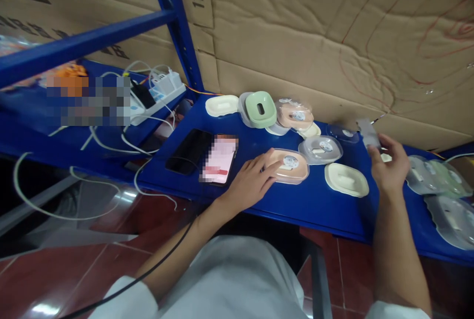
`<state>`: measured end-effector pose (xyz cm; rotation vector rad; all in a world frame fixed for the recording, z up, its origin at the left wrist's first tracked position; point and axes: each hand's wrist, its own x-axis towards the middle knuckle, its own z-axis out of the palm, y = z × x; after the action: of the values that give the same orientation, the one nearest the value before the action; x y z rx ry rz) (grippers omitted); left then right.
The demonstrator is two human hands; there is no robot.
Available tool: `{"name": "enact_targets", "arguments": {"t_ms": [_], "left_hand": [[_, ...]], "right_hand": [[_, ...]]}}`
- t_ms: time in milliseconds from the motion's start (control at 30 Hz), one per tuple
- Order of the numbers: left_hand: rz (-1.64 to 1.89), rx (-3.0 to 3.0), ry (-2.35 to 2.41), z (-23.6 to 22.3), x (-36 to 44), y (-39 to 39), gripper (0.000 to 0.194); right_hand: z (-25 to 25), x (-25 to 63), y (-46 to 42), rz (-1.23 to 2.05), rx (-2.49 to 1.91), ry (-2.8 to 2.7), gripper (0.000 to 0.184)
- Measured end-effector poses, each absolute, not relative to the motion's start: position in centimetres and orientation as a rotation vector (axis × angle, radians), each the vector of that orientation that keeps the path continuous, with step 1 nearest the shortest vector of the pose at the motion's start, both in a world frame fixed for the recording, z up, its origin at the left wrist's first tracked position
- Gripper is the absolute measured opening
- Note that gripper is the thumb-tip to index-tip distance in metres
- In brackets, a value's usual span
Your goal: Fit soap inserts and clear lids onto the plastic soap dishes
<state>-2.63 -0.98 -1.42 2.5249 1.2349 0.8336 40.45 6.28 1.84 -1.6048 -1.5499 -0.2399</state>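
Observation:
My left hand (252, 180) lies with its fingers stretched out on the left side of a peach oval box (299, 173) with a clear lid and a round label. Raised at the right, my right hand (390, 163) pinches a small pale flat piece (368, 134) between thumb and fingers; its exact kind is unclear. Between the hands sit a cream oval dish (346, 180) and a clear-lidded whitish box (321, 150). A clear lid (342, 133) lies just left of the pale piece.
Behind are a green dish (268, 99), another peach box (296, 117) and a cream dish (222, 105). A lit phone (221, 158) lies beside a black device (190, 151). More lidded boxes (454, 220) stand far right. Cables, a power strip (163, 94) and a blue post (181, 32) are left.

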Motion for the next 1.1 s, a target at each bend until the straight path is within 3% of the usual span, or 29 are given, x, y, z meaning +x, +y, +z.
{"name": "enact_targets", "arguments": {"t_ms": [200,400,567,633,700,833,1100], "left_hand": [[0.867,2.422,1.163,-0.9,-3.7,-1.5,0.049],[0.844,2.394,1.429,-0.2,-1.9,-0.1,0.049],[0.84,2.447,1.392,0.6,-1.0,-0.3,0.083],[0.913,2.502,1.224,1.0,-1.2,-1.4,0.086],[0.913,2.601,0.99,1.1,-1.6,-2.9,0.075],[0.829,2.739,0.88,0.3,-2.7,-4.9,0.033],[0.898,2.726,0.994,-1.1,-4.2,-5.4,0.021]], "right_hand": [[2.0,35.2,1.8,-0.282,-1.534,-1.719,0.043],[1.8,34.3,-1.7,-0.323,-1.571,-1.681,0.04],[2.3,31.2,-6.6,-0.182,-1.449,-1.73,0.038],[2.0,29.0,-8.6,-0.069,-1.353,-1.869,0.041],[1.5,27.0,-10.0,0.081,-1.261,-2.03,0.048],[0.2,25.7,-10.3,0.245,-1.118,-2.176,0.052],[-3.1,33.2,-7.1,-0.26,-1.719,-2.004,0.045]]}}
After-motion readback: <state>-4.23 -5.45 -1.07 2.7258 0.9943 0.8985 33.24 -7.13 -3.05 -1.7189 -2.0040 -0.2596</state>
